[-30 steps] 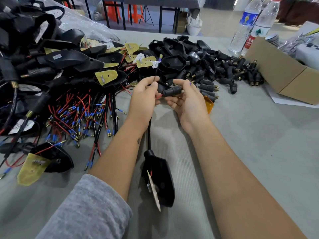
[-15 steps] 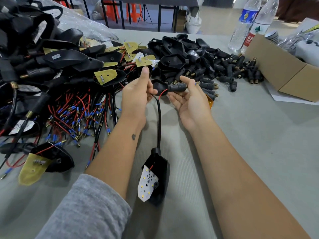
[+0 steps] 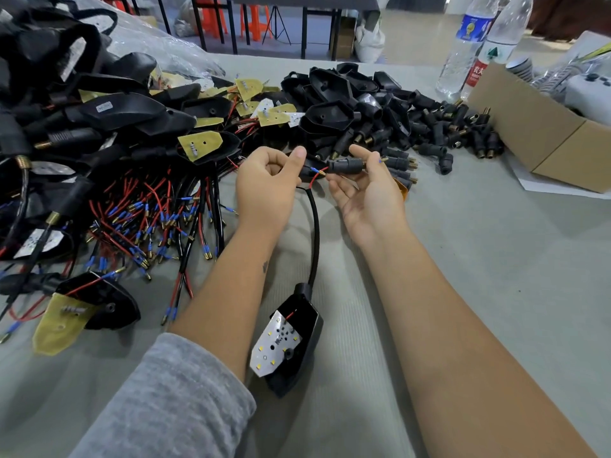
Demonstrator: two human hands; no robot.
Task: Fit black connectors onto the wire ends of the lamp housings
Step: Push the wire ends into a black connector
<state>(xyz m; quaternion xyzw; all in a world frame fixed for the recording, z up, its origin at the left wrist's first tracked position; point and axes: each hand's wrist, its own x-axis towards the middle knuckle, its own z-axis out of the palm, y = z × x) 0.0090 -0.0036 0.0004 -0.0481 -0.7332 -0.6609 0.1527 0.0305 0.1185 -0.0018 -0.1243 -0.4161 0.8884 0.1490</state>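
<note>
Left hand [image 3: 264, 190]: fingers curled, thumb extended up and to the right; grip closed on the cable [image 3: 315, 226] near its free end, pinching it between thumb and curled fingers. Two thin wires leave the cable just past the thumb: a red wire [image 3: 315, 180] with a brass tip, and one with a blue sleeve [image 3: 314, 169].

Right hand [image 3: 367, 196]: palm up, fingers half open. Connector [image 3: 345, 166] is held horizontal between thumb and fingertips; grip closed on it at the right end only, the rest of the palm open below it. Brass tip of the red wire sits just at the connector's left mouth; cannot tell whether it is inside yet.

Cable runs down from the left hand, between the forearms, to the lamp housing [image 3: 294, 345], which lies on the table [image 3: 496, 276] with its white LED board [image 3: 274, 345] facing up.

Surroundings: pile of loose connectors [image 3: 439, 133] behind the right hand. Heap of housings with red and black leads [image 3: 148, 219] left of the left hand. One housing with a yellow board [image 3: 86, 309] lies apart at near left. Cardboard box [image 3: 542, 127] and two bottles [image 3: 476, 44] at far right.
</note>
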